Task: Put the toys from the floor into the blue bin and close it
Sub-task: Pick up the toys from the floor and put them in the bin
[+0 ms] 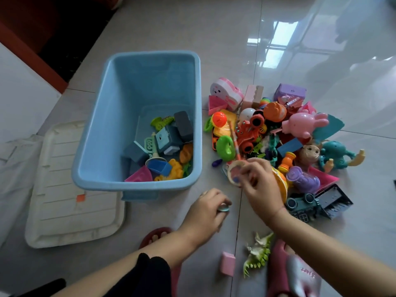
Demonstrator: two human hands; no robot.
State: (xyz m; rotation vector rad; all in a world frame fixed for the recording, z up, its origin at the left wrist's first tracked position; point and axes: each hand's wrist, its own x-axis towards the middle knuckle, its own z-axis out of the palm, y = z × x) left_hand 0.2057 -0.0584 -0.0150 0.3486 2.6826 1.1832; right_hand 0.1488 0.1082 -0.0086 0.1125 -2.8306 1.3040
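The blue bin stands open on the tiled floor, with several toys lying in its near end. Its white lid lies flat to the left of it. A heap of toys covers the floor right of the bin. My right hand is at the heap's near edge, fingers closed on a round pinkish disc toy. My left hand hovers in front of the bin, closed on a small round teal piece.
A green dinosaur and a pink block lie near my feet in red slippers. A white cloth bag sits left of the lid. A dark red cabinet stands at the far left.
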